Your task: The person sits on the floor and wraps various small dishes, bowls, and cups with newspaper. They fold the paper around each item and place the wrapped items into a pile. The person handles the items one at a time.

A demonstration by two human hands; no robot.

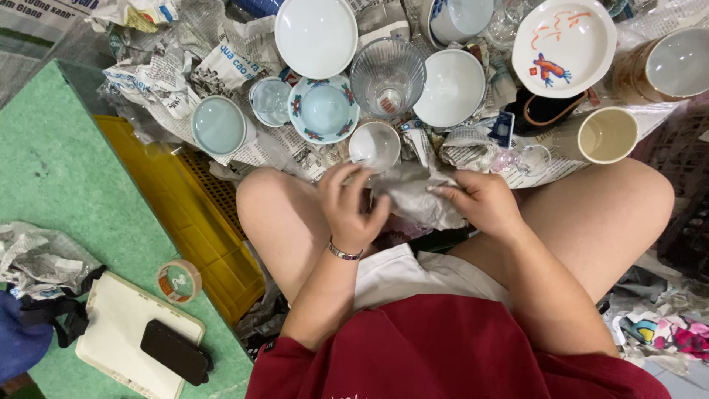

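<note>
Two hands (413, 203) hiding newspaper-wrapped item (417, 196)

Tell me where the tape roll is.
The tape roll lies low on the left of the head view, on the green mat, between the yellow crate and the white pad.

Single head-worn view, aimed steeply down, close over lap (413, 273), hands and crockery on floor.

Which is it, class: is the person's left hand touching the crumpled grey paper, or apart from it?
Touching. The head view shows the left hand with its fingers pressed against the crumpled grey paper, no gap between them.
</note>
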